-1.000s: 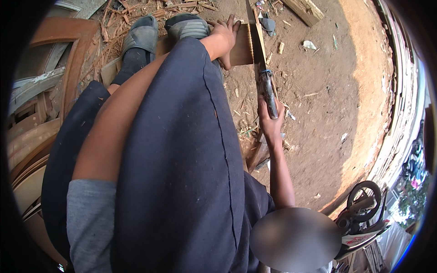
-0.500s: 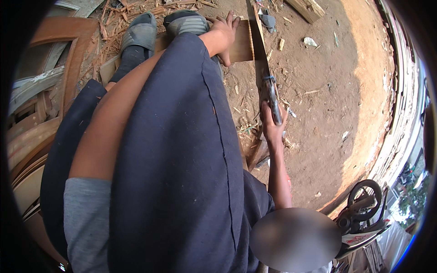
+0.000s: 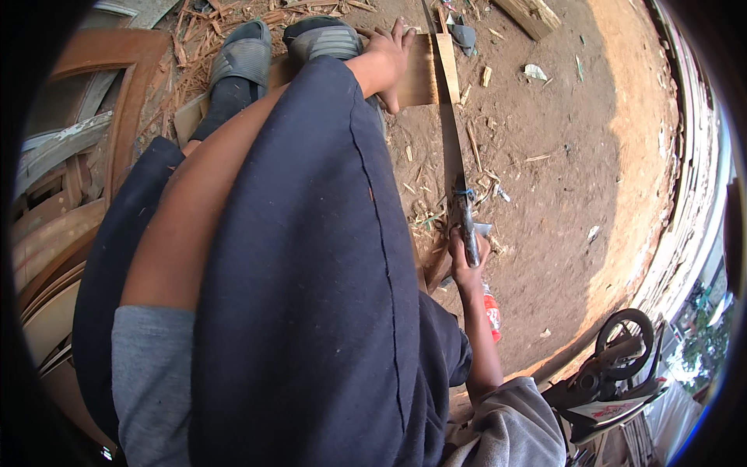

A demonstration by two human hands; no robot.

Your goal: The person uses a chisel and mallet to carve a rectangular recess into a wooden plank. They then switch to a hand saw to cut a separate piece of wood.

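My right hand [image 3: 468, 253] is closed round the handle of a handsaw [image 3: 453, 152]. Its long blade points away from me and crosses a flat wooden board [image 3: 420, 74] near the right end, with a narrow strip of wood to the right of the blade. My left hand [image 3: 384, 62] presses on the board just left of the saw, its fingers spread and holding nothing. Beside that hand, my sandalled feet [image 3: 320, 43] rest on the board, whose left part shows between and behind them. My dark-trousered leg covers much of the middle of the view.
Wood shavings [image 3: 303, 9] litter the brown dirt ground. A thick timber offcut [image 3: 529, 17] lies at the far right. By my right forearm is a red-labelled bottle [image 3: 492, 311]. Wooden frames [image 3: 124, 86] lean at the left; a wheeled vehicle [image 3: 622, 342] stands at the lower right.
My right hand has drawn the saw back toward me, so the handle sits farther from the board. The left hand keeps its place. More of the bottle shows.
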